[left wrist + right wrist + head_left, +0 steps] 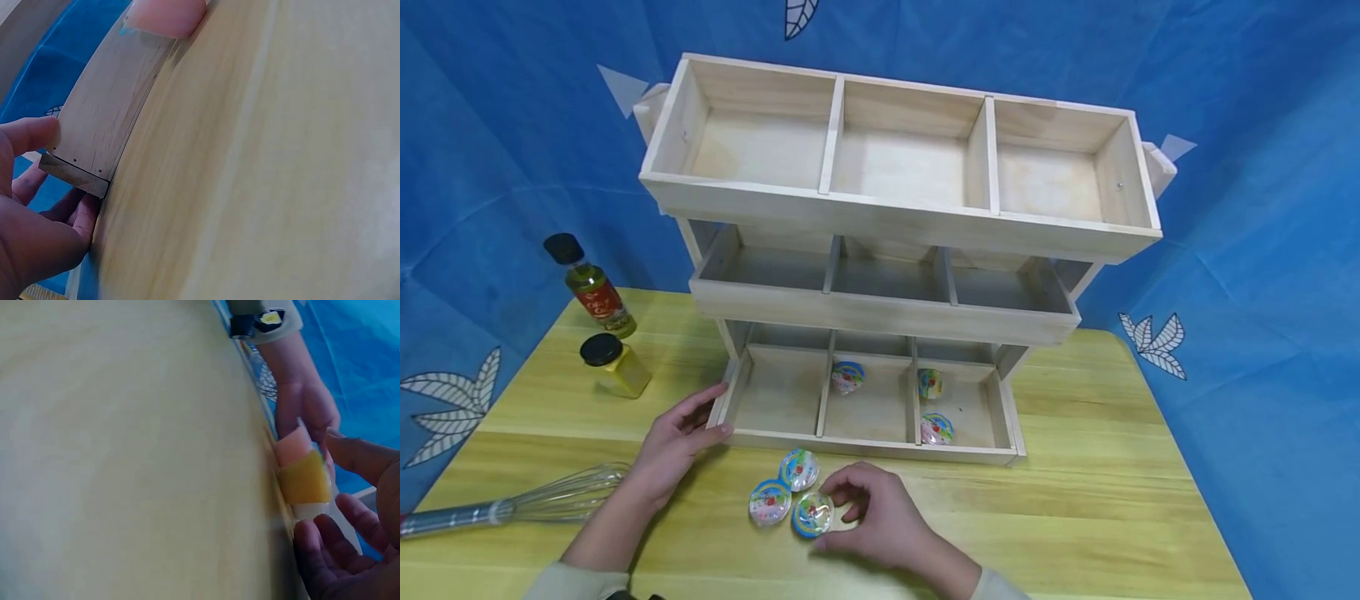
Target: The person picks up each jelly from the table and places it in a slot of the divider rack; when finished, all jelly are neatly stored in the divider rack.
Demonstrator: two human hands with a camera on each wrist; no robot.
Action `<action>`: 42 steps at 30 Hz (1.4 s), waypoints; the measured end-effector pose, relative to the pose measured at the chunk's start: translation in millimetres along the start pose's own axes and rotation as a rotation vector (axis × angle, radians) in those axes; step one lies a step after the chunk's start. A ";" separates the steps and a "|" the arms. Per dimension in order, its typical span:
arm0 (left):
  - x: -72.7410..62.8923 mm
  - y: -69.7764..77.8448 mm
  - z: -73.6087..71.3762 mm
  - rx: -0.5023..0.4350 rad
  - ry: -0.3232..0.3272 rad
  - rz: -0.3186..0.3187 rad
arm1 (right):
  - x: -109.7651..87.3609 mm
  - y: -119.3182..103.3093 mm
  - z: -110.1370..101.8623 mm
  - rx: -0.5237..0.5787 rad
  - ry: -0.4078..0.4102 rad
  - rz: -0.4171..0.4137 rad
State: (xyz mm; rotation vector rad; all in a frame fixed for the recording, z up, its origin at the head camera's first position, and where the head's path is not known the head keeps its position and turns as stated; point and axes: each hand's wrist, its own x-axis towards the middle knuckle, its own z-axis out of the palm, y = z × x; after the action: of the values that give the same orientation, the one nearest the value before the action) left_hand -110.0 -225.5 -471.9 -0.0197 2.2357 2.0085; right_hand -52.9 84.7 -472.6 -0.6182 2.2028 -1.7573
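My left hand (673,446) grips the lower left front corner of a three-tier wooden rack (880,315), thumb on the front board (103,106) and fingers around the side. Three small jelly cups with printed lids lie together on the table in front. My right hand (876,512) is spread around the yellow jelly cup (812,514), its thumb and fingertips close to the rim. To that cup's left is a pink jelly cup (770,502); a white one (799,469) lies behind. In the right wrist view the yellow cup (305,478) stands between thumb and fingers.
The bottom tier holds a jelly cup (847,377) in its middle compartment and two, yellow (930,384) and pink (937,429), in the right one. At left are a whisk (561,497), a yellow black-capped jar (625,372) and an oil bottle (598,296). Blue cloth surrounds the table.
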 end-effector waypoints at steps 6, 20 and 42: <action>-1.1 2.8 1.3 -0.014 0.007 0.005 | 1.7 8.1 2.3 -0.001 -0.056 -0.038; -2.6 -2.3 1.2 -0.005 0.005 0.015 | 4.2 12.4 5.2 -0.061 -0.078 -0.078; 1.1 -0.2 -1.0 -0.005 -0.003 0.006 | 11.6 -4.5 -6.3 -0.036 0.016 -0.102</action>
State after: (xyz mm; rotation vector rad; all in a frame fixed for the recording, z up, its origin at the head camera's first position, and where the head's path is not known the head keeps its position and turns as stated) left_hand -111.1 -226.4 -472.1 -0.0105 2.2314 2.0158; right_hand -65.2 83.7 -466.0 -0.7396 2.2551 -1.7803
